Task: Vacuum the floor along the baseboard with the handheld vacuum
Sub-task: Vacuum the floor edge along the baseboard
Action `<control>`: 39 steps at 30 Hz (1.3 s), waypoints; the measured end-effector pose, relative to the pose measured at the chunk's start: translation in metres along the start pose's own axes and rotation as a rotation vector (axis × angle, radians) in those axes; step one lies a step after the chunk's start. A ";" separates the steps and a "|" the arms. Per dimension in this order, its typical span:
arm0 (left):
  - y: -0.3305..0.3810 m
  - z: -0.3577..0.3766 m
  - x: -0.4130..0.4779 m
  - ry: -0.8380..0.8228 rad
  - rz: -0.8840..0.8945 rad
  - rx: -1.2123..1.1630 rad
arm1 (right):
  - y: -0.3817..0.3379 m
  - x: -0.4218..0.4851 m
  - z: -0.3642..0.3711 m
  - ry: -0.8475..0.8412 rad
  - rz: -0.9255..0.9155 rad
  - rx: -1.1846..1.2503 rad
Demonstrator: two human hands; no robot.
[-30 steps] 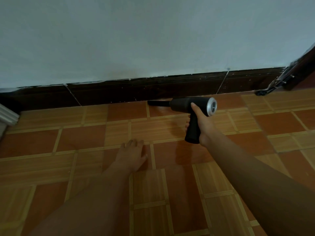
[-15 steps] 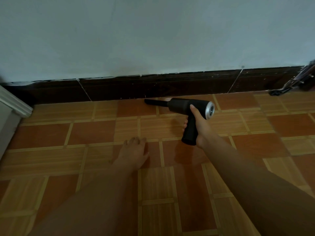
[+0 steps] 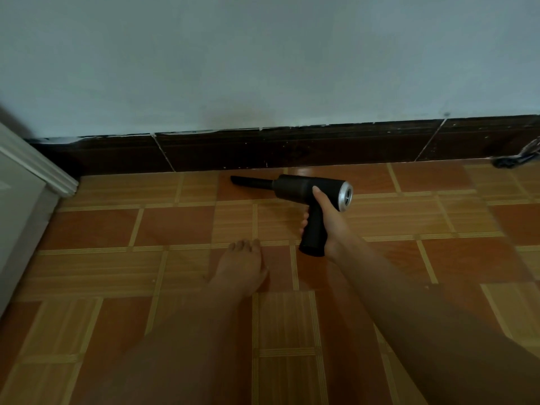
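Note:
My right hand (image 3: 327,222) grips the handle of a black handheld vacuum (image 3: 304,187) with a silver rear ring. Its narrow nozzle (image 3: 248,181) points left, low over the floor just in front of the dark brown baseboard (image 3: 292,149). My left hand (image 3: 241,267) lies flat on the orange and wood-pattern tiled floor (image 3: 175,229), fingers together, holding nothing, below and left of the vacuum.
A pale wall (image 3: 263,59) rises above the baseboard. A white door frame or cabinet edge (image 3: 32,176) stands at the left, meeting the corner. A dark metal object (image 3: 517,157) lies at the far right by the baseboard.
The vacuum and my right hand have slid left along the baseboard, and the view has shifted left, bringing the white frame into sight. My left hand stays planted on the floor.

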State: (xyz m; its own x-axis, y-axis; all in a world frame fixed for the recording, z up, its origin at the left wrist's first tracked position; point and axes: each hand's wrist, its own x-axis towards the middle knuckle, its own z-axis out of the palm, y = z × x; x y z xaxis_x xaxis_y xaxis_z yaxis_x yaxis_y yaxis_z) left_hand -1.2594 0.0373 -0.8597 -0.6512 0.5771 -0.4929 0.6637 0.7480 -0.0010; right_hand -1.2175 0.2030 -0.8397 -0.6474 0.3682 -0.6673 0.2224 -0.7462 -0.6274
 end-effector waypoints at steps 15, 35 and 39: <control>0.006 -0.001 0.006 -0.033 -0.027 0.030 | 0.005 0.007 0.004 0.049 0.030 0.077; 0.010 0.000 0.008 -0.006 -0.068 0.044 | -0.032 -0.016 -0.050 0.139 -0.044 0.093; 0.010 0.000 0.007 -0.002 -0.067 0.035 | -0.030 -0.017 -0.047 0.144 -0.028 0.103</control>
State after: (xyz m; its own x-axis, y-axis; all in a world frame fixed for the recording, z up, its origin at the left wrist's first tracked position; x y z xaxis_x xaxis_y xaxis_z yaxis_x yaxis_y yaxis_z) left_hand -1.2578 0.0491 -0.8633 -0.6937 0.5252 -0.4929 0.6310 0.7731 -0.0645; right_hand -1.1786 0.2454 -0.8289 -0.5395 0.4599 -0.7052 0.1246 -0.7847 -0.6072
